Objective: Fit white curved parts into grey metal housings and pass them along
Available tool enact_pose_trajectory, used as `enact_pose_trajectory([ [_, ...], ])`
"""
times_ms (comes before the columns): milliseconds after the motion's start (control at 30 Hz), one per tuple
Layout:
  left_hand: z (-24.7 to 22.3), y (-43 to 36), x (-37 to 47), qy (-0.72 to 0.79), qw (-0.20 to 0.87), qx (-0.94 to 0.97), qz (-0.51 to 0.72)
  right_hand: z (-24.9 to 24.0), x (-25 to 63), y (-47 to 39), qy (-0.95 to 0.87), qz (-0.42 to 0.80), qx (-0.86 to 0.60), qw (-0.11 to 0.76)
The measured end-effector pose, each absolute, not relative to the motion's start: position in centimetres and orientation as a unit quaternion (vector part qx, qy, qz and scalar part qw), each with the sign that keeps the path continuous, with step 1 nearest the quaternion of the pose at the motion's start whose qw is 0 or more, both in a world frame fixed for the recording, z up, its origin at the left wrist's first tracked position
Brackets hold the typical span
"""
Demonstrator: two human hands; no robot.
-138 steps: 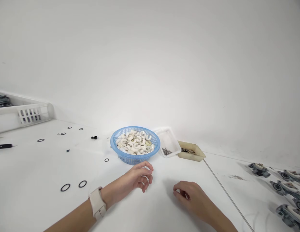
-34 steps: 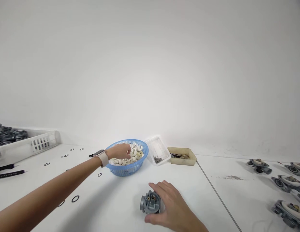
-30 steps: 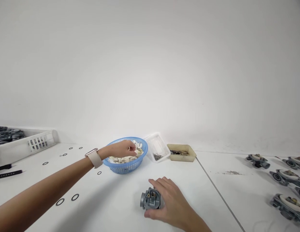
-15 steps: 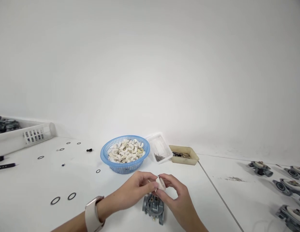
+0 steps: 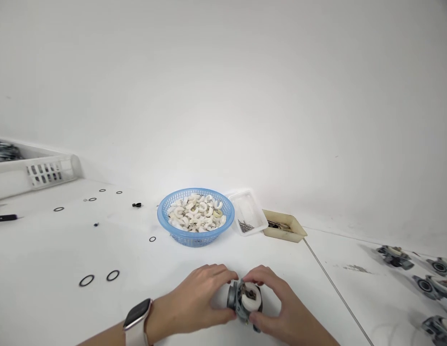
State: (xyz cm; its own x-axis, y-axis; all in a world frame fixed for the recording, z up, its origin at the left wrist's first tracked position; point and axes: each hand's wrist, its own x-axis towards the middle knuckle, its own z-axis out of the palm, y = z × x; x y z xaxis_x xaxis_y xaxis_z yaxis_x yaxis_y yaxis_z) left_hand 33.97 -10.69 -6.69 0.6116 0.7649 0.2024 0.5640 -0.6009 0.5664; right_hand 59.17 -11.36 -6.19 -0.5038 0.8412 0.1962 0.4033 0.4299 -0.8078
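With both hands closed around the carburetor body (image 5: pixel 241 300), its white float (image 5: pixel 252 301) sits seated. Left hand (image 5: pixel 196 300) and right hand (image 5: pixel 281 312) grip it; pinning looks undone

Bare forearms — pale watch (image 5: pixel 137 321) on left wrist.

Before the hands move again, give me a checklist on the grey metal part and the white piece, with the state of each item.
1. Left hand grips the grey metal part: ok.
2. Right hand steadies it from the other side: ok.
3. White piece sits on the part's face: ok.
4. White piece fully seated: cannot tell.
5. Blue basket of white pieces stands apart from the hands: ok.
6. Clear tray holds pins: ok.
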Motion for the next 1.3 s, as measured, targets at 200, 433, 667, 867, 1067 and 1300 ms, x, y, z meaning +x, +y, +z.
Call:
enact_pose_trajectory([
  [200,-7.4,-10.1,33.5,0.37,0.239,0.867,0.232,-6.3,60.8,-10.6,-0.764,0.408,-0.396,0.304],
  [433,-7.6,-9.6,33.4,0.401,0.222,0.83,0.318,-7.3,61.4,-8.7,-0.709,0.357,-0.486,0.366],
  [667,-8.2,-11.0,34.5,0.429,0.32,0.815,0.222,-7.7,62.0,-5.6,-0.71,0.219,-0.549,0.383],
  [867,-11.7,-8.8,36.6,0.404,0.279,0.858,0.152,-5.7,60.2,0.5,-0.8,0.059,-0.554,0.221],
  [1067,-12.4,-7.9,37.4,0.406,0.261,0.858,0.173,-5.1,55.8,7.0,-0.827,0.007,-0.556,0.077],
  [1300,-12.7,-7.7,37.0,0.389,0.272,0.861,0.182,-5.5,54.3,9.5,-0.811,-0.019,-0.583,-0.046],
])
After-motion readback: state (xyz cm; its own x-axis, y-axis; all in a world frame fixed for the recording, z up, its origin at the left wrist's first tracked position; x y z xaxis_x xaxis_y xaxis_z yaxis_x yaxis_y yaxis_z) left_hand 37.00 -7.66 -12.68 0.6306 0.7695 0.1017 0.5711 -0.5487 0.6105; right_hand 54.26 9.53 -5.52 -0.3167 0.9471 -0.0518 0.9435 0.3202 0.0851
